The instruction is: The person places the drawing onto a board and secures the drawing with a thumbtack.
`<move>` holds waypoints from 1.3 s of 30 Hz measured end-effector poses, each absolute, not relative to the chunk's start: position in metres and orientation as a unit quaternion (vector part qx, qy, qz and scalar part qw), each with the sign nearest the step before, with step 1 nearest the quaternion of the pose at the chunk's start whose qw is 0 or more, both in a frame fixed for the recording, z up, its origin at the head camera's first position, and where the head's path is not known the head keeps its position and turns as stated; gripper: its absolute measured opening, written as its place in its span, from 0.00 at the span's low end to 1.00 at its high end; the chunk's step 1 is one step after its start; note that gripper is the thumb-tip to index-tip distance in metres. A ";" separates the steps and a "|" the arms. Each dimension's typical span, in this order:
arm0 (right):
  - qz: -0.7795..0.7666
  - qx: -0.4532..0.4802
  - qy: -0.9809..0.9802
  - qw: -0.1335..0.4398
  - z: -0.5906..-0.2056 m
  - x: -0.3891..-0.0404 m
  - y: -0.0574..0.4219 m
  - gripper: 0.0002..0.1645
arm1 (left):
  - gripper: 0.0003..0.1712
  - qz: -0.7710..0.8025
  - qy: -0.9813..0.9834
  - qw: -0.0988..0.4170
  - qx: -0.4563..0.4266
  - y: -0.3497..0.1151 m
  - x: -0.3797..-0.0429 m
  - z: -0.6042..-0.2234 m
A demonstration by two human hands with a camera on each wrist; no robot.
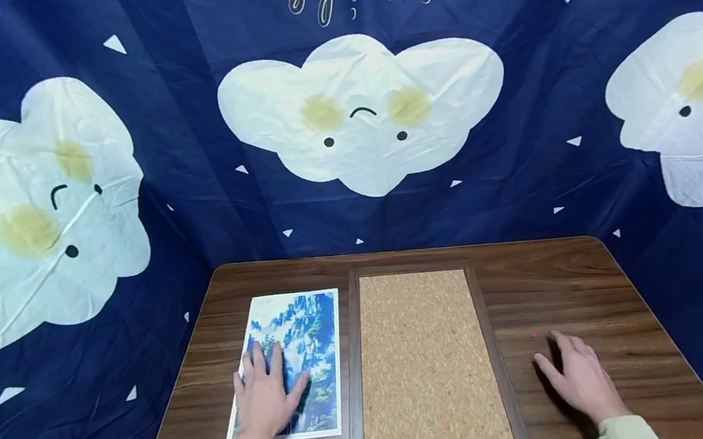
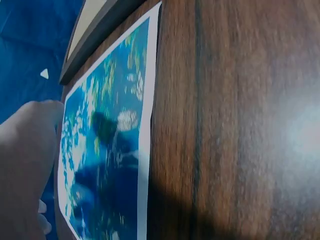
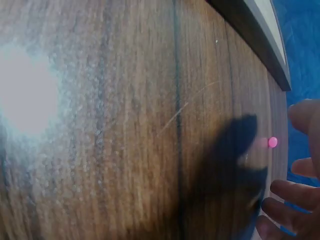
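Observation:
A glossy print of blue mountains with a white border (image 1: pixel 322 396) lies on the table at the left. My left hand (image 1: pixel 264 400) is over its lower left part, fingers spread and straight; in the left wrist view the hand (image 2: pixel 25 150) overlaps the print's far edge. To the right of the print lies a framed cork board (image 1: pixel 428 366). My right hand (image 1: pixel 583 378) is at the right of the board, thumb and fingers apart, holding nothing. A small pink push pin (image 3: pixel 272 142) stands on the table just beyond its fingertips.
The dark wood-grain table (image 1: pixel 535 276) has rounded far corners. Blue cloth (image 1: pixel 189 122) printed with white clouds hangs behind it and along both sides. The cork board's brown wooden frame (image 1: pixel 505 378) is raised above the tabletop.

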State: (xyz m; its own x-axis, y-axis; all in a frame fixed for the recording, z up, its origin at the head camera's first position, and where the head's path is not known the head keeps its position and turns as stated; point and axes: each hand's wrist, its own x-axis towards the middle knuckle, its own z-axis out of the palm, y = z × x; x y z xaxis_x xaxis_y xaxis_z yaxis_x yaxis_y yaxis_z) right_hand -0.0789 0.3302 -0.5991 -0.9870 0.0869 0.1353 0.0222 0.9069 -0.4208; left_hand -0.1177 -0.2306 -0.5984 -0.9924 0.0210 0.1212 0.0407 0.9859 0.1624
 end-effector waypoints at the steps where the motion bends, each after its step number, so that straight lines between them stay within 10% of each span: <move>1: 0.214 -0.030 -0.973 0.076 -0.600 -0.079 0.331 0.38 | 0.53 -0.083 -0.995 0.054 -0.008 -0.233 -0.118 -0.598; 12: 0.212 -0.043 -0.975 0.053 -0.601 -0.084 0.335 0.36 | 0.52 -0.095 -0.992 -0.012 0.081 -0.249 -0.113 -0.600; 39: 0.226 0.029 -0.952 0.202 -0.616 -0.111 0.331 0.10 | 0.33 -0.111 -0.982 0.055 0.142 -0.256 -0.110 -0.599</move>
